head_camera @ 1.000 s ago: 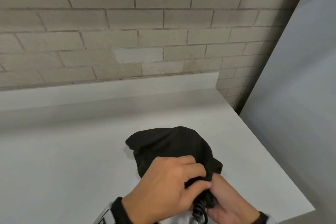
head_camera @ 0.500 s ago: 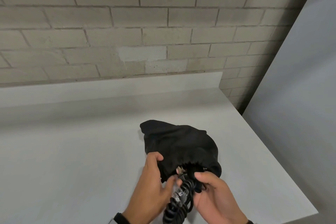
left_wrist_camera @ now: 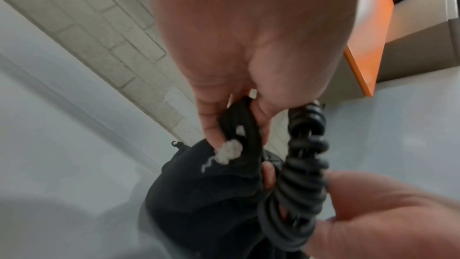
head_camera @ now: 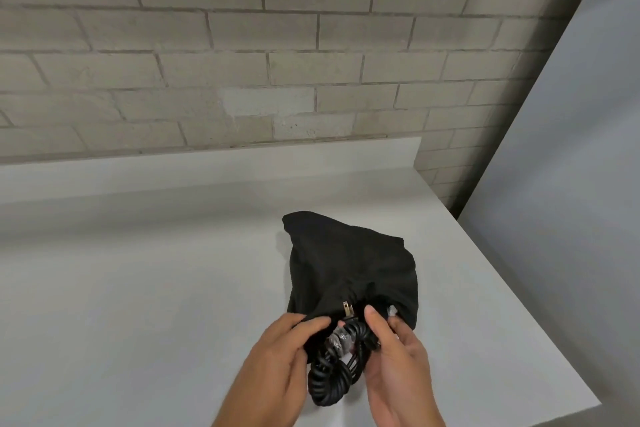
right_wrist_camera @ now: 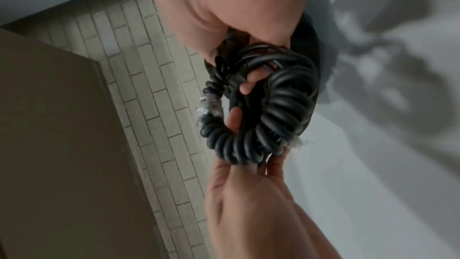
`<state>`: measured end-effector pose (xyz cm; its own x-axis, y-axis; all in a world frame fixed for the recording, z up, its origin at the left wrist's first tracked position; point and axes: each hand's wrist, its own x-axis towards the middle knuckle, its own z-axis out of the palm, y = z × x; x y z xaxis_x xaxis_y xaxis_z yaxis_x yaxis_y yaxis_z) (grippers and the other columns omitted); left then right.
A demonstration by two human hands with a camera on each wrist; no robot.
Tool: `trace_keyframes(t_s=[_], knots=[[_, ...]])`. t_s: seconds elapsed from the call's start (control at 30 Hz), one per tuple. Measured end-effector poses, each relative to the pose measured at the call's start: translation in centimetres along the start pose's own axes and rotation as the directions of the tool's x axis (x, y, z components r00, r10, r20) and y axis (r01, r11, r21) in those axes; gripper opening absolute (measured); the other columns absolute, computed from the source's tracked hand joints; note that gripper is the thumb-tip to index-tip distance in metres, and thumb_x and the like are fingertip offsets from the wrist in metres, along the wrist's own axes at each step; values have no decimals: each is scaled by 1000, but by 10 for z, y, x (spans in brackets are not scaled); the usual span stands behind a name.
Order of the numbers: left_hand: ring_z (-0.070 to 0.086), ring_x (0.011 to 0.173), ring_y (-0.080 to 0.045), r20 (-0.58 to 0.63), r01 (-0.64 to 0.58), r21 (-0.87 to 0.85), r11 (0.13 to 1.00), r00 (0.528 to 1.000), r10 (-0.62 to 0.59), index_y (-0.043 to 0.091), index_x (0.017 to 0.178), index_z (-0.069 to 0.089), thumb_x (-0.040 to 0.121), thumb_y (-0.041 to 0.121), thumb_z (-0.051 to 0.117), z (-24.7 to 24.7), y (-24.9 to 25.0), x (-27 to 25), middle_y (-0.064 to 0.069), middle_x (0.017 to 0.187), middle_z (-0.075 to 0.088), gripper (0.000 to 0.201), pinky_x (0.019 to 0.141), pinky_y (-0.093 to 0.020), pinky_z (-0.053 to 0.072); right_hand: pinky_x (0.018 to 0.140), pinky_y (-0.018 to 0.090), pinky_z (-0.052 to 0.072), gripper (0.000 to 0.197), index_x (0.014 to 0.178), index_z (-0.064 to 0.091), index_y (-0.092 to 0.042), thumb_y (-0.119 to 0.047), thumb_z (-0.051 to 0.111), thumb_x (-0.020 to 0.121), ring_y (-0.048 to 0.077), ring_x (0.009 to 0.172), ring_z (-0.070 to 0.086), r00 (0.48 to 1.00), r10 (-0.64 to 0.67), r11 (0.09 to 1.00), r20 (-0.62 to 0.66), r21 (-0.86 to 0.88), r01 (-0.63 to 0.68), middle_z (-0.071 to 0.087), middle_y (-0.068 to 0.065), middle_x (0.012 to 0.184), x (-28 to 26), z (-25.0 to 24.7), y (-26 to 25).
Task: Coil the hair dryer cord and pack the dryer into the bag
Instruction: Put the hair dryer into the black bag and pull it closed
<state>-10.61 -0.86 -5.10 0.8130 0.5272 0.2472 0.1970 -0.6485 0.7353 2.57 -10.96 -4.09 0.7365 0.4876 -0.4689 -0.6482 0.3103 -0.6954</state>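
White counter [head_camera: 138,288] below grey brick: coiled cord [head_camera: 332,374] hangs just near of the black bag [head_camera: 349,270] mouth — left hand [head_camera: 277,357] pinching the rim, right hand [head_camera: 398,360] curled round the coil.

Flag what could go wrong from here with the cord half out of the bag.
1. The coiled cord bulges outside the black drawstring bag; pushed in loosely, it could spring back out.
2. The plug has its prongs bare at the bag mouth and may snag the fabric.
3. The left hand pinches only the bag's rim, so it may slip when the right hand pushes.
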Motion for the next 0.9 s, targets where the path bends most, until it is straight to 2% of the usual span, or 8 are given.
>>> trace_keyframes(t_s=[0.17,0.3,0.4,0.5,0.57,0.63,0.73,0.9], knots=[[60,107,-6,-38,101,-261,960,993,-115,44,122,61,92,26,58,-8,18,2,20,108,63,35,89,-9,43,69,38,55,19,106,66,-5,-9,68,88,33,88,71,997,-76,977,-4,-200,74,76,16,92,2,0,2],[64,97,-3,-157,125,-278,952,972,-174,43,101,62,88,11,70,2,20,6,22,100,66,36,81,-8,47,64,36,57,14,101,66,-12,-10,68,88,27,83,73,998,-51,948,28,-314,57,77,9,88,-2,-2,4],[55,76,-6,-57,63,-277,959,995,-82,39,95,51,92,7,54,2,20,0,17,85,56,33,63,-11,41,60,34,56,13,103,64,-4,-6,63,90,28,81,73,997,-75,940,17,-332,76,76,13,87,1,-3,2],[44,73,-6,118,37,-303,952,993,-1,41,96,42,88,20,49,-3,20,-6,17,83,46,24,67,-14,35,55,31,55,14,104,59,5,1,57,91,29,73,67,995,-99,947,6,-306,96,72,20,86,4,0,-4],[44,75,-8,147,25,-327,945,989,24,37,98,39,87,28,53,-5,21,-5,11,85,49,21,70,-20,38,57,33,56,12,102,57,4,0,58,90,31,71,66,993,-116,952,-2,-284,110,71,20,83,4,2,-7],[46,74,-8,72,-5,-313,950,997,28,37,95,39,89,28,56,-3,22,-3,8,84,53,21,69,-21,41,66,36,59,16,105,55,-2,-4,61,91,33,79,70,993,-117,958,-5,-263,112,73,20,90,5,1,-7],[46,67,-3,-118,-36,-276,961,993,3,40,85,40,88,19,57,4,20,2,18,73,48,27,63,-9,37,79,41,57,28,114,51,-7,-7,64,90,31,95,70,993,-96,970,75,-218,111,71,18,105,3,-2,-5],[48,69,-6,-319,-7,-128,992,947,-34,38,73,40,87,-2,62,13,8,9,16,72,48,47,61,-8,37,77,47,57,40,120,53,-18,3,62,88,36,96,70,972,-57,965,230,-235,113,71,14,110,-2,-6,-1]])
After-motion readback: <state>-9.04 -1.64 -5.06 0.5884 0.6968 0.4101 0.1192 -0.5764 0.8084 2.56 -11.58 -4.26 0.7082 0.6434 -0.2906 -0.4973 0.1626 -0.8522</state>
